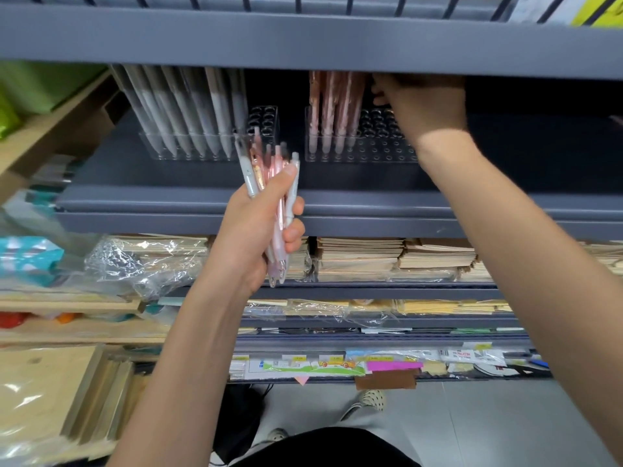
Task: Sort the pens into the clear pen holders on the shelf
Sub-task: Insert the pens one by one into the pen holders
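Note:
My left hand [251, 230] grips a bundle of pink and pale grey pens [271, 173], tips pointing down, in front of the dark grey shelf [371, 203]. On that shelf stand two clear pen holders. The left holder [264, 121] is nearly full of grey pens [188, 109]. The right holder [381, 146] has a few rows of pink pens [333, 102] at its left end and several free holes. My right hand [428, 106] reaches above the right holder; its fingertips are hidden behind the upper shelf's edge, so I cannot see whether it holds a pen.
The upper shelf's front edge [303, 42] hangs low over the holders. Below are shelves with wrapped stacks of kraft notebooks [360, 256] and sticky notes [394, 365]. Wooden shelving with plastic-wrapped goods [50, 399] stands at the left. Feet in sandals [369, 399] show on the grey floor.

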A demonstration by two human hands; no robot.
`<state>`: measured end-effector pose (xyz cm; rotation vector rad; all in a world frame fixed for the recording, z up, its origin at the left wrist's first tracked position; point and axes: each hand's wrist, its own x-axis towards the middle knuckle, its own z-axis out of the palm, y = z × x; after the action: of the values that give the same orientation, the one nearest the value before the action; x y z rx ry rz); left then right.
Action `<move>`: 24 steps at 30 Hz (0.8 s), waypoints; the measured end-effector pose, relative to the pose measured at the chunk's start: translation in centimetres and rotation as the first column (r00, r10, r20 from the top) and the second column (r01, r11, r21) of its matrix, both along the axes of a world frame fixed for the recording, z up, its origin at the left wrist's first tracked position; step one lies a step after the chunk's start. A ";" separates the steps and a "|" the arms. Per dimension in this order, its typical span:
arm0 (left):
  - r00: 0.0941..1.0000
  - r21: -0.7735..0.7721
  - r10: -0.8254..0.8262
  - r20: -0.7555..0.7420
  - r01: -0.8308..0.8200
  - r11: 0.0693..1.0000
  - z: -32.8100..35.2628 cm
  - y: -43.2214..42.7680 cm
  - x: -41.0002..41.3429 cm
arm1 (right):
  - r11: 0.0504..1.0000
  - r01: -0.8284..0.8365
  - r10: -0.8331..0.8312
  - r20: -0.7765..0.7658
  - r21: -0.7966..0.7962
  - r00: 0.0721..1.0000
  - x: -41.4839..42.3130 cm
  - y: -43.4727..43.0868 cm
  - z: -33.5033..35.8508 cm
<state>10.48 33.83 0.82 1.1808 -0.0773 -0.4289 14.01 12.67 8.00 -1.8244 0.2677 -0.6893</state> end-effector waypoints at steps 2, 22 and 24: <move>0.999 0.011 -0.046 0.024 0.046 0.999 -0.1 0.1 -0.1 | 0.999 0.036 -0.038 0.114 0.015 0.993 -1.3 0.6 -0.3; 0.954 0.071 -0.281 0.102 0.275 0.959 -1.3 -0.4 -2.1 | 0.790 -0.601 0.564 -0.237 -0.122 0.791 -5.3 1.6 -2.7; 0.956 0.080 -0.279 0.087 0.272 0.959 -1.4 -0.4 -2.3 | 0.830 -0.557 0.546 -0.148 -0.043 0.825 -5.3 1.2 -2.7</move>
<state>8.22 33.40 -0.60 1.2622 -0.3178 -0.6229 8.67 13.89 5.26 -1.9027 -0.2133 -0.1711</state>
